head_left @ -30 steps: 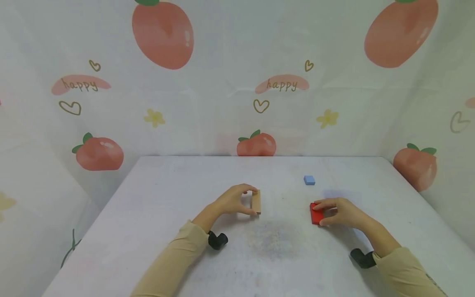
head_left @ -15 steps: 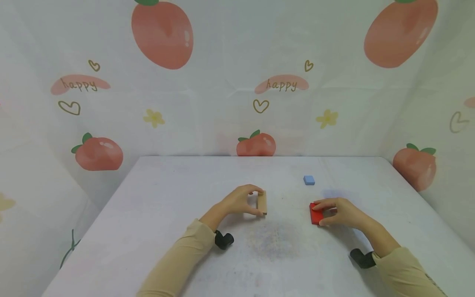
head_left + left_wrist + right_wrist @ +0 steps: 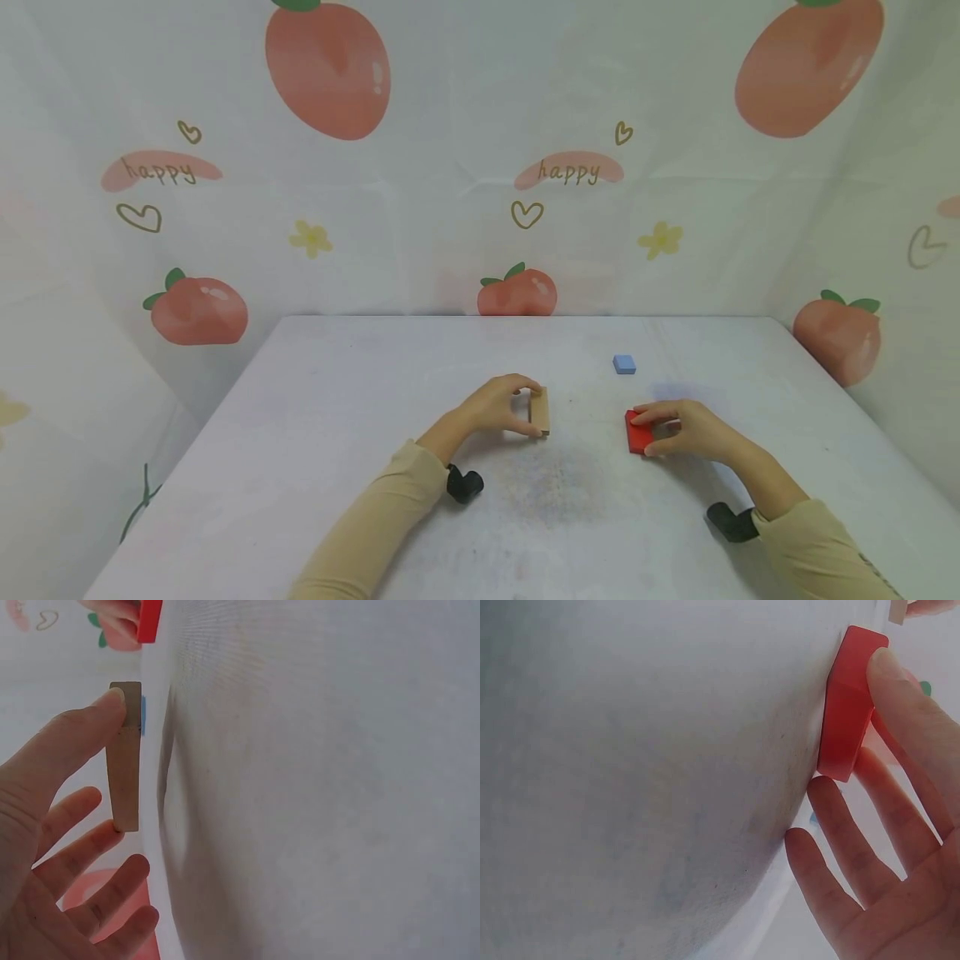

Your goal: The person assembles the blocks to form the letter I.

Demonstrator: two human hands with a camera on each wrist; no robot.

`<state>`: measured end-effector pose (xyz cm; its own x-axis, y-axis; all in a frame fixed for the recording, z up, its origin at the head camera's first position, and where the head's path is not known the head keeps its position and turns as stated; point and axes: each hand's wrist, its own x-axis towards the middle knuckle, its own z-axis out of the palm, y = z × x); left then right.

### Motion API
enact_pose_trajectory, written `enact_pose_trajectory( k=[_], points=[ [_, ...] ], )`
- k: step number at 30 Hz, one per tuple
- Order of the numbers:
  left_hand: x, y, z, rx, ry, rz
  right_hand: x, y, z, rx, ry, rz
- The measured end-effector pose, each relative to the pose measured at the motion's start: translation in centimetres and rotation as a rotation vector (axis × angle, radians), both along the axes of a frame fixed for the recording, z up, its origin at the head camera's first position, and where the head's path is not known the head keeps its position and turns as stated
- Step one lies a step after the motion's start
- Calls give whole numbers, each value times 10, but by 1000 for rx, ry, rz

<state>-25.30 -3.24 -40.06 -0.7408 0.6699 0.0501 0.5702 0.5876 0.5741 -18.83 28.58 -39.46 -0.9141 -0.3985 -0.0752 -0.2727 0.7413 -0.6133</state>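
My left hand (image 3: 495, 407) pinches a flat, natural-wood block (image 3: 540, 412) between thumb and fingertips, near the middle of the table. In the left wrist view the thumb presses one end of this wooden block (image 3: 124, 776), and the other fingers spread below. To the right, my right hand (image 3: 699, 429) grips a red block (image 3: 638, 437) by two opposite edges. The right wrist view shows the thumb on the upper end of the red block (image 3: 847, 705), two fingertips down by the table surface. A gap of table separates the two blocks.
A small blue block (image 3: 624, 364) lies on the white table (image 3: 375, 367), behind the red one. A fruit-patterned curtain (image 3: 420, 208) hangs along the back and sides. Black wrist devices (image 3: 467, 486) sit at both cuffs, low over the table.
My left hand has moved steadily to the right with the wooden block, closer to the red block. The right hand, the red block and the blue block have stayed where they were.
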Motion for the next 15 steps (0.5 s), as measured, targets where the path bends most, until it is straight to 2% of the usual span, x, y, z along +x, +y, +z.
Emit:
enact_pose_trajectory(
  k=[4, 15],
  points=[
    [0, 3, 0, 0, -15, 4, 0, 0, 0, 0, 3, 1],
    [-2, 8, -2, -9, -2, 17, 0, 1, 0, 5, 19, 15]
  ],
)
